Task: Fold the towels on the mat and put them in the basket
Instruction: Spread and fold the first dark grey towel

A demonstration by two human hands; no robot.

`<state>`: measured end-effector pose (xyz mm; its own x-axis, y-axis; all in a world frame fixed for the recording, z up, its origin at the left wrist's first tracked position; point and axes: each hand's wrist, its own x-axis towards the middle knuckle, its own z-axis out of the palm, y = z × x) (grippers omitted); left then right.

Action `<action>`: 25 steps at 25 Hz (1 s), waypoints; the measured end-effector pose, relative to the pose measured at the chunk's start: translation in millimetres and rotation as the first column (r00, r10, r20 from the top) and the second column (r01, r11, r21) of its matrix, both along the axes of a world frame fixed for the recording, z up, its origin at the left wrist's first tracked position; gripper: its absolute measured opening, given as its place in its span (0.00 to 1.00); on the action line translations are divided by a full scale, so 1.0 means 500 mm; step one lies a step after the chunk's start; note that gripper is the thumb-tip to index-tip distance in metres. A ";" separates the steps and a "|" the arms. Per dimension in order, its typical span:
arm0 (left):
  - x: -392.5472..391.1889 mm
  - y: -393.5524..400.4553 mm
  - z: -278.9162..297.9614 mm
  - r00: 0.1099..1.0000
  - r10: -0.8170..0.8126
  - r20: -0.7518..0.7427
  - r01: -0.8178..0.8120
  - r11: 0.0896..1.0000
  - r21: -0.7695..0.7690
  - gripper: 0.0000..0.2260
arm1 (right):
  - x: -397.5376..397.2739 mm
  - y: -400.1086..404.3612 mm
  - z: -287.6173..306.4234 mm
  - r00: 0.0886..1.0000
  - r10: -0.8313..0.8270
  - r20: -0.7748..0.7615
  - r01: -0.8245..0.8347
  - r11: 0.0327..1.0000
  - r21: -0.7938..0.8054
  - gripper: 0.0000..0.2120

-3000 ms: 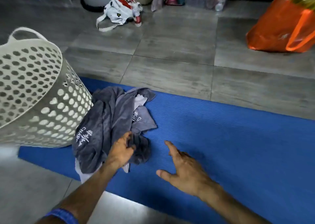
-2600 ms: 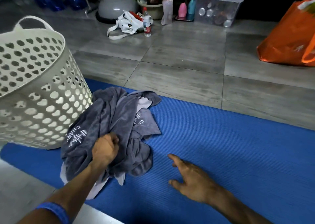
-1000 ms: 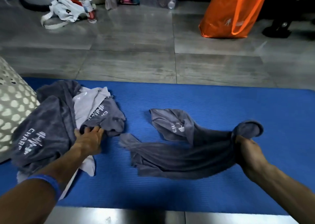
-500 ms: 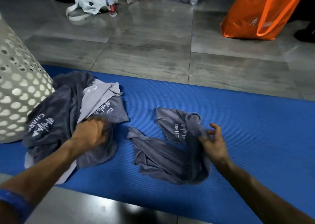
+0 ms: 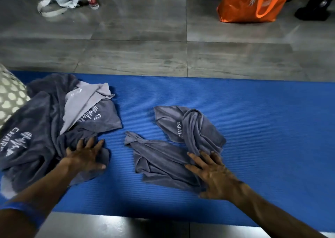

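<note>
We found one crumpled grey towel (image 5: 174, 147) pulled clear of the grey pile (image 5: 45, 129), frame centre. Right hand (image 5: 213, 174) had released it, fingers spread flat; left hand (image 5: 85, 156) pressed the pile, open. Folding remained undone.

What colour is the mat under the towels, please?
Blue, with fine ribbing; the mat shows in the head view.

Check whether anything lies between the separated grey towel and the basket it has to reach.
Yes. The pile of unfolded towels lies on the mat between the separated towel and the basket, with the left hand resting on it.
</note>
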<state>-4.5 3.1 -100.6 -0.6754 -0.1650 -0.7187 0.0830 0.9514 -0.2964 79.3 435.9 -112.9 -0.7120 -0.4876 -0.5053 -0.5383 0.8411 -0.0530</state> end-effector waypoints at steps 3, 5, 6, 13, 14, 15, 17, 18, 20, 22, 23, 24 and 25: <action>-0.007 -0.072 -0.015 0.994 0.103 -0.044 -0.103 0.995 -0.004 0.42 | 0.002 0.006 -0.001 0.996 0.042 -0.078 -0.048 0.996 -0.073 0.44; -0.016 -0.096 -0.012 0.990 0.120 -0.079 -0.122 0.993 -0.011 0.39 | -0.003 0.000 -0.002 0.991 0.013 -0.135 -0.030 0.992 -0.125 0.38; -0.013 -0.087 -0.005 0.984 0.110 -0.140 -0.113 0.994 -0.014 0.36 | -0.007 -0.006 -0.004 0.985 -0.003 -0.170 -0.022 0.989 -0.145 0.34; 0.191 0.144 -0.050 0.991 0.043 -0.129 0.015 0.907 0.421 0.48 | 0.012 0.009 0.003 0.941 -0.281 -0.187 0.238 0.945 -0.222 0.43; 0.205 0.150 -0.063 0.996 0.081 -0.035 -0.060 0.910 0.410 0.51 | 0.028 0.022 -0.001 0.916 -0.378 -0.137 0.339 0.909 -0.243 0.46; 0.209 0.153 -0.069 0.994 0.108 0.008 -0.102 0.909 0.404 0.53 | 0.042 0.035 -0.008 0.883 -0.462 -0.081 0.427 0.862 -0.272 0.49; 0.210 0.152 -0.065 0.992 0.127 0.023 -0.124 0.884 0.451 0.54 | 0.067 0.047 -0.018 0.826 -0.561 0.060 0.554 0.786 -0.273 0.52; 0.208 0.148 -0.059 0.990 0.141 0.026 -0.136 0.867 0.480 0.55 | 0.080 0.044 -0.022 0.824 -0.563 0.069 0.559 0.784 -0.272 0.52; 0.196 0.138 -0.055 0.986 0.163 0.020 -0.150 0.842 0.518 0.55 | 0.098 0.029 -0.029 0.854 -0.518 0.049 0.513 0.822 -0.248 0.50; 0.180 0.123 -0.051 0.987 0.161 -0.008 -0.134 0.843 0.520 0.54 | 0.103 0.024 -0.033 0.863 -0.503 0.056 0.500 0.830 -0.248 0.49; 0.177 0.115 -0.049 0.988 0.156 -0.019 -0.123 0.845 0.520 0.54 | 0.102 0.026 -0.034 0.864 -0.500 0.057 0.496 0.828 -0.260 0.48; 0.173 0.108 -0.049 0.988 0.152 -0.017 -0.122 0.850 0.512 0.54 | 0.099 0.031 -0.037 0.863 -0.501 0.057 0.495 0.822 -0.282 0.47; 0.167 0.109 -0.044 0.988 0.151 -0.009 -0.128 0.865 0.485 0.54 | 0.096 0.036 -0.038 0.859 -0.508 0.063 0.501 0.808 -0.312 0.45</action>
